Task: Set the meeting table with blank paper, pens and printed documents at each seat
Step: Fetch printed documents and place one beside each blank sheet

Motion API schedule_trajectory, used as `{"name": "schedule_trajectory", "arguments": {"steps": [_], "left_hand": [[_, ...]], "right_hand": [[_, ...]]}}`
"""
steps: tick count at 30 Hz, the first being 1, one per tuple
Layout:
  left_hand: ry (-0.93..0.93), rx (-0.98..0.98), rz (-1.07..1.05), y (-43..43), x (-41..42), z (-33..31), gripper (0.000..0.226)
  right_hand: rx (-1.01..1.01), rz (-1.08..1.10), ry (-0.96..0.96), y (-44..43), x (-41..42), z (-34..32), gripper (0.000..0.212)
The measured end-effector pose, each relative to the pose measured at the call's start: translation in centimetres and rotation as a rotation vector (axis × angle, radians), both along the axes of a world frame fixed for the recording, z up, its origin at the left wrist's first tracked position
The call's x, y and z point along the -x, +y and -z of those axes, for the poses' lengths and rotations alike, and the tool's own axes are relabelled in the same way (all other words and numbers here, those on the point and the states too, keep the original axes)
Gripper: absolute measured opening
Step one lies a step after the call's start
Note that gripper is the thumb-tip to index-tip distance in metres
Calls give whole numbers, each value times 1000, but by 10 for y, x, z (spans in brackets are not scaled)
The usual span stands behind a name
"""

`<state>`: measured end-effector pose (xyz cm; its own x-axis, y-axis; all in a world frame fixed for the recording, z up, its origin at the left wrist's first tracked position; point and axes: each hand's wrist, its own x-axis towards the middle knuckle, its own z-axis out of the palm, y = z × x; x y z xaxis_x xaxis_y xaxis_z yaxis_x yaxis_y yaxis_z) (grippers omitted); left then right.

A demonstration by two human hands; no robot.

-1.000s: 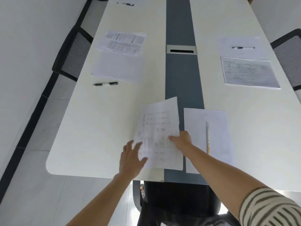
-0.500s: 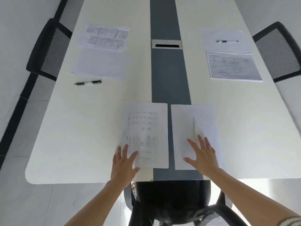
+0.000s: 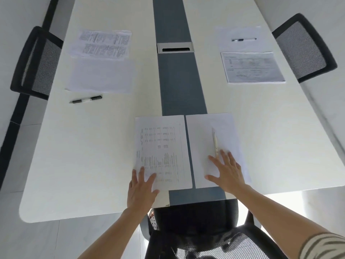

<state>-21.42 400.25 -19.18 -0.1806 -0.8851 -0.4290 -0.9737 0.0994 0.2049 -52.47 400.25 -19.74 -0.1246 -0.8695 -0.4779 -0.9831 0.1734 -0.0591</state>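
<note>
At the near end of the white meeting table a printed document lies flat beside a blank sheet. A pale pen rests on the blank sheet. My left hand lies flat with straight fingers on the printed document's near left corner. My right hand lies flat with spread fingers on the blank sheet, its fingertips at the pen's near end.
The left seat has a printed page, a blank sheet and a black pen. The right seat has a blank sheet with a pen and a printed page. Black mesh chairs flank the table; another chair stands before me.
One second ago my right hand held the printed document at an angle. The document now lies straight next to the blank sheet, and my right hand has moved onto the blank sheet.
</note>
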Motion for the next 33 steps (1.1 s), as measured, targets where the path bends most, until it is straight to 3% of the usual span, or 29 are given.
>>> {"name": "schedule_trajectory", "arguments": {"steps": [5, 8, 10, 16, 21, 27, 33], "left_hand": [[-13, -20, 8, -1, 0, -4, 59], [38, 80, -19, 2, 2, -11, 57], [117, 134, -65, 10, 5, -26, 47], [505, -32, -396, 68, 3, -79, 19], [695, -83, -660, 143, -15, -113, 10], [823, -35, -963, 232, -45, -144, 14], [947, 45, -1058, 282, -92, -163, 16]], "right_hand": [[-15, 11, -29, -1, -2, -6, 79], [18, 42, -72, 2, -5, -19, 70], [103, 85, -133, 9, -6, -31, 58], [207, 258, -469, 58, -18, -65, 26], [232, 266, -663, 121, -33, -84, 7], [165, 215, -790, 173, -66, -103, 17], [135, 149, -907, 193, -125, -129, 12]]}}
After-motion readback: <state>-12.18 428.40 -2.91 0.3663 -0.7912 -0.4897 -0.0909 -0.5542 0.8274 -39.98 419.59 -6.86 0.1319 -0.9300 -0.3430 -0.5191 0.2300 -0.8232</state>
